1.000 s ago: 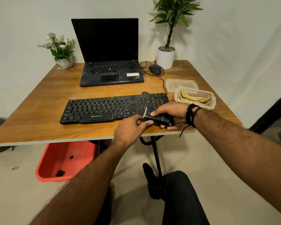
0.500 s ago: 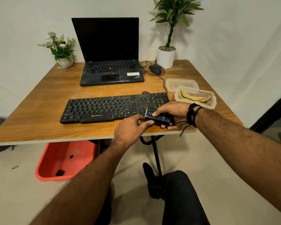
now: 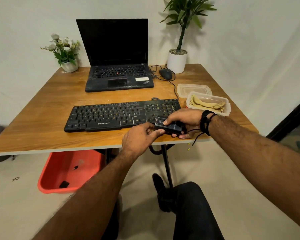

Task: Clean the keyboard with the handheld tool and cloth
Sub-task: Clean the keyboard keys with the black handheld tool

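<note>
Keyboard, ZEBRONICS printed under spacebar, is sitting near surface front edge. Both hands are clamping black handheld tool at keyboard's right end: left hand, right hand. Tool's marking unreadable.

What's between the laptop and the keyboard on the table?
In the head view, only bare table lies between laptop and keyboard, apart from the keyboard's cable end by its back edge.

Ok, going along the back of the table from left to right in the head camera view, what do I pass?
Flower pot → laptop → mouse → tall plant's white pot.
</note>
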